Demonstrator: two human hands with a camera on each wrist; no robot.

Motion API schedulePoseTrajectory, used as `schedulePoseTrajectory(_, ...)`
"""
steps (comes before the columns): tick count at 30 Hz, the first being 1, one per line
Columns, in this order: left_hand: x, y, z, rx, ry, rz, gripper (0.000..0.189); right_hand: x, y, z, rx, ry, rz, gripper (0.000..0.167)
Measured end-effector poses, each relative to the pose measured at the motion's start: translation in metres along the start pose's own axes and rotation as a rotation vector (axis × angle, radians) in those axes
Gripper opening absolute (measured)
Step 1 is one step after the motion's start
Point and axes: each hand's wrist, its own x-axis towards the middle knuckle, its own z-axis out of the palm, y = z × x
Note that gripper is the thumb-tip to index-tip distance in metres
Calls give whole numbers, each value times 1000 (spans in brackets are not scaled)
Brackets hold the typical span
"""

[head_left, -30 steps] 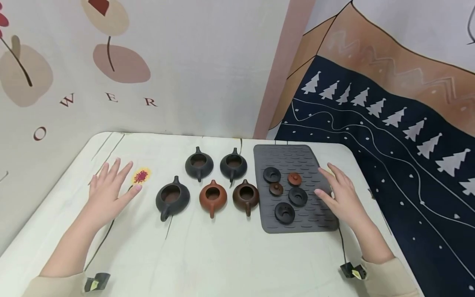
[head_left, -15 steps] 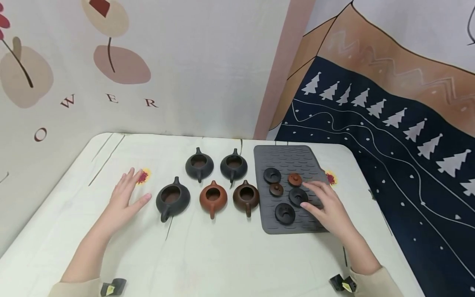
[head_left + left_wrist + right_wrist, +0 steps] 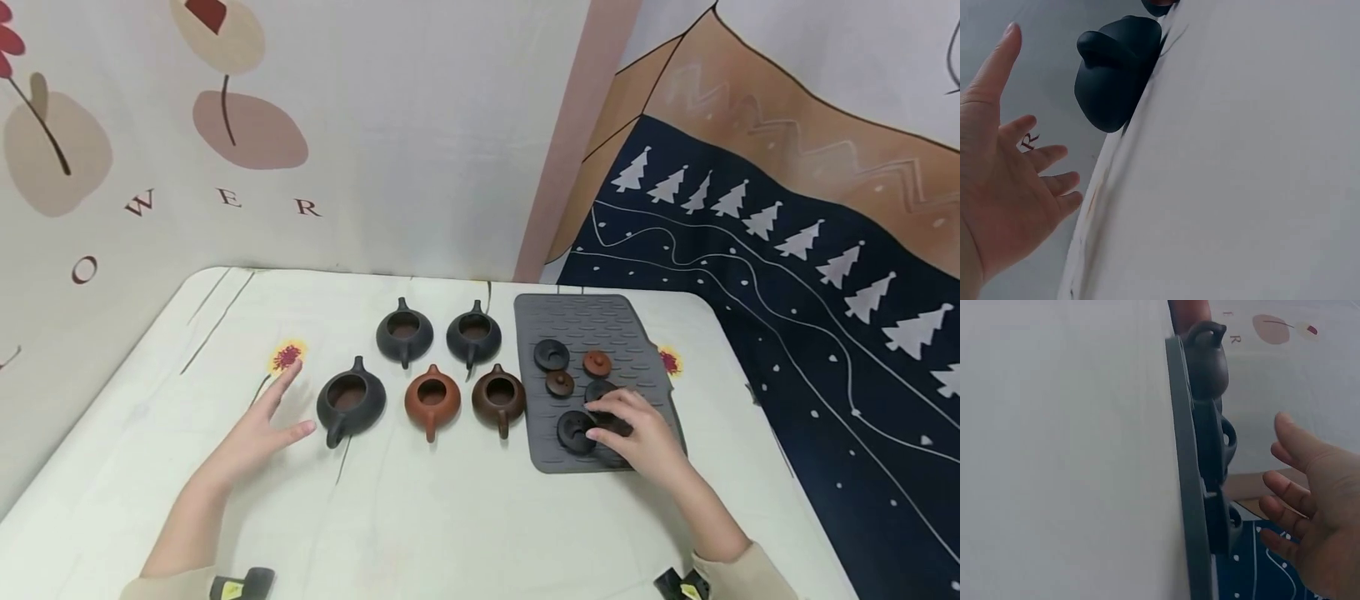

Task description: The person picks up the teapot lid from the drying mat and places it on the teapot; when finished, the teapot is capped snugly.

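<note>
In the head view my right hand (image 3: 643,437) hovers over the grey mat, thumb and fingers spread near the front black teapot lid (image 3: 576,433). The right wrist view shows a gap between those fingers and the lids. Another black lid (image 3: 597,389) is partly hidden under the hand. Behind them lie a third black lid (image 3: 551,355), an orange-red lid (image 3: 597,363) and a brown lid (image 3: 559,384). My left hand (image 3: 258,437) is held above the table, holding nothing, left of a large black lidless teapot (image 3: 352,415); its thumb is close to the handle.
Beside the large pot stand an orange-red teapot (image 3: 432,408) and a brown teapot (image 3: 498,410), both lidless. Two lidless black teapots, one back left (image 3: 405,337) and one back right (image 3: 474,337), stand behind. The ribbed grey mat (image 3: 585,317) lies at the right. Printed cloth walls (image 3: 420,150) bound the table.
My right hand has moved left and toward the front, from the mat's right edge to over the front black lids. My left hand has moved right and nearer, toward the large black teapot.
</note>
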Motion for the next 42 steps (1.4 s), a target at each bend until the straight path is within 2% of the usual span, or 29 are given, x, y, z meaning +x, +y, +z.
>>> schedulePoseTrajectory(6, -1, -8, 6, -67, -33, 32, 95, -1, 2, 8, 52, -18, 30, 31)
schedulePoseTrajectory(14, -2, -14, 13, -75, -67, -18, 100, -1, 3, 12, 35, -43, 77, 27)
schedulePoseTrajectory(19, -2, -16, 15, -47, -75, -21, 99, -1, 4, 13, 38, -50, 86, 26)
schedulePoseTrajectory(26, -2, -13, 16, -17, -87, -69, 100, 0, 4, 18, 35, -55, 78, 23)
schedulePoseTrajectory(42, 0, -19, 18, 7, -71, -44, 97, 4, -2, 20, 16, -35, 73, 17)
